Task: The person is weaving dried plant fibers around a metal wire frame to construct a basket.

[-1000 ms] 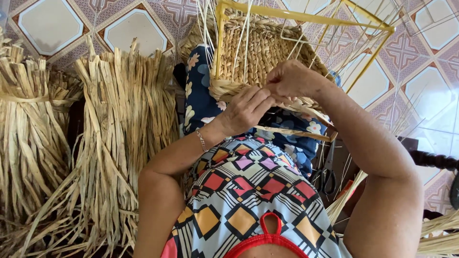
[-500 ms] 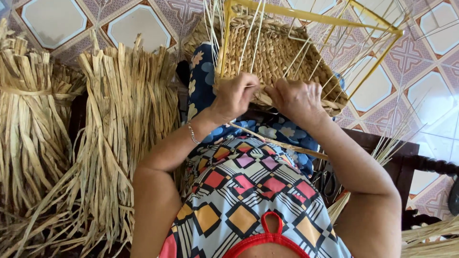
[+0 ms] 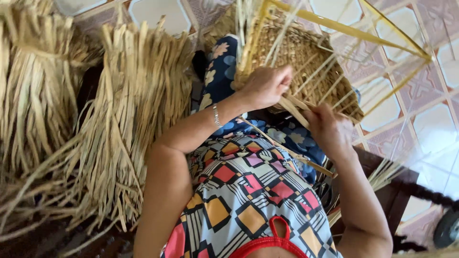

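Observation:
A half-woven straw basket rests on my lap, built around a yellow frame of thin rods. My left hand presses against the basket's near edge, fingers curled on the weave. My right hand is closed around a flat straw strand that runs from the basket's lower edge. Loose strands stick up from the rim. A bracelet sits on my left wrist.
Big bundles of dried straw stand to my left, with another bundle at the far left. A patterned tile floor lies beyond the basket. Dark wooden furniture is beside my right arm.
My right hand has dropped from the basket's edge toward my lap, drawing a strand with it. My left hand stays at the weave. The view has tilted and shifted.

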